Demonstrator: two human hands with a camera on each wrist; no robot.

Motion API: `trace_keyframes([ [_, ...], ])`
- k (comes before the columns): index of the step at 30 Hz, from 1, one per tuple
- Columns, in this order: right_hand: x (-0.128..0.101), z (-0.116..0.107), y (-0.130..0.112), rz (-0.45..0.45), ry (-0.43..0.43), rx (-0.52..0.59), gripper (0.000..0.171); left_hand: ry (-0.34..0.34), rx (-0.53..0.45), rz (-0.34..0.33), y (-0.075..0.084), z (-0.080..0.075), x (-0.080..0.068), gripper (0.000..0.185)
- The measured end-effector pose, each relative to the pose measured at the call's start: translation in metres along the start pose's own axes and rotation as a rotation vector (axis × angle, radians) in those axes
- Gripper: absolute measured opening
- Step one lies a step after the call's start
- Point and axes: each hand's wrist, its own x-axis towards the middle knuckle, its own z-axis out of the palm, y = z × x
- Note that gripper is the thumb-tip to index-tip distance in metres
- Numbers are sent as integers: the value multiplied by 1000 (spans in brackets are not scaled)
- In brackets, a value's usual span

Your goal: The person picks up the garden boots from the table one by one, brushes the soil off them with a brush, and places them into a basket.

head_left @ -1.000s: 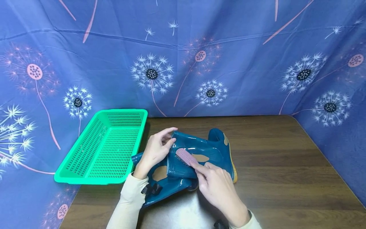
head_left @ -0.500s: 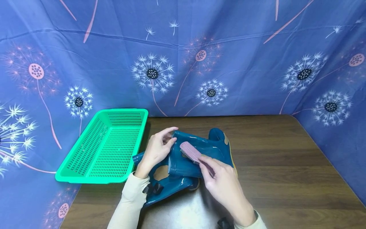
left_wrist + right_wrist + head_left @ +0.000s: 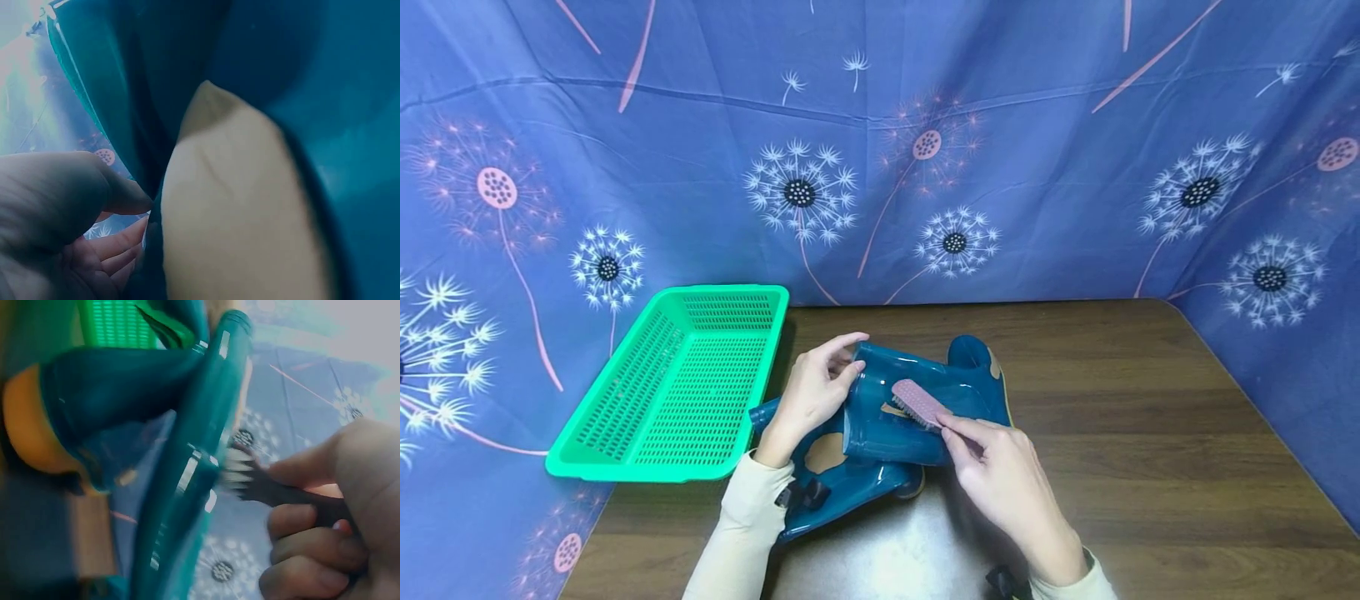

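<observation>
Blue dandelion-print cloth (image 3: 1037, 175) is hung across the upper half of the head view, behind a brown wooden surface (image 3: 1150, 442). At left, a green basket (image 3: 561, 462) is seen on it. Near the lower centre, a blue upper boot (image 3: 973, 392) is overlapped onto a lower boot (image 3: 850, 487), both tan-patched. By the left hand (image 3: 811, 390), the upper boot's top rim is pinched between thumb and fingers. By the right hand (image 3: 1003, 483), the grip is closed round the handle of a pink brush (image 3: 917, 402), its bristles turned toward that boot's side.
</observation>
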Motion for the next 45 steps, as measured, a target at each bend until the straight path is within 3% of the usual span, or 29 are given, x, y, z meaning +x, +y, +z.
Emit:
trace_keyframes([
  [7, -4, 24, -4, -119, 37, 23, 27, -2, 7, -6, 0, 0, 0, 39],
  [13, -3, 12, 1, -99, 23, -42, 27, -3, 2, -13, 1, -1, -1, 39],
  [17, -5, 4, 1, -57, 58, -46, 27, -5, -2, -8, 0, 0, -1, 39],
  [23, -6, 15, -2, -101, 90, 20, 27, -6, -1, -16, -1, -1, -1, 39],
  [27, -6, 18, 2, -115, 69, -21, 25, -4, -4, -24, -1, -2, -2, 39],
  [33, -6, 5, 18, -96, 152, -97, 22, -16, -9, -25, -1, 0, -1, 39],
  [37, -5, 5, 23, -124, 221, -55, 24, -16, -7, -26, -1, 0, -1, 39],
  [41, -4, 12, 18, -174, 163, 9, 30, -7, -7, -23, -1, -1, 0, 40],
  [45, -6, 15, 14, -198, 69, -52, 30, -12, -4, -30, -1, 0, 0, 40],
])
